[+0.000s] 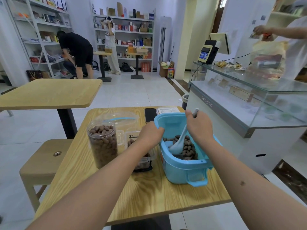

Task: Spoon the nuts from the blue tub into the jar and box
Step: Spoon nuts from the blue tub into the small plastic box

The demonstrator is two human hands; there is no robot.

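Right hand (198, 128) is wrapped round the spoon (178, 143) handle, bowl down in the blue tub (184, 170) on the table's right side. Left hand (150, 132) grips the tub rim. I'd dig under the nuts (188, 149) and lift level, imo. Jar (103, 143) looks nearly full w/ brown, oval nuts; the box (132, 138) is mostly hidden behind my arm.

Bright even indoor light, soft shadows, glare on glass counter (249, 83), wide-angle bending at edges, slight blur

One head-worn camera looks forward and down, close over the wooden counter (149, 193), shop shelves (123, 33) far beyond.
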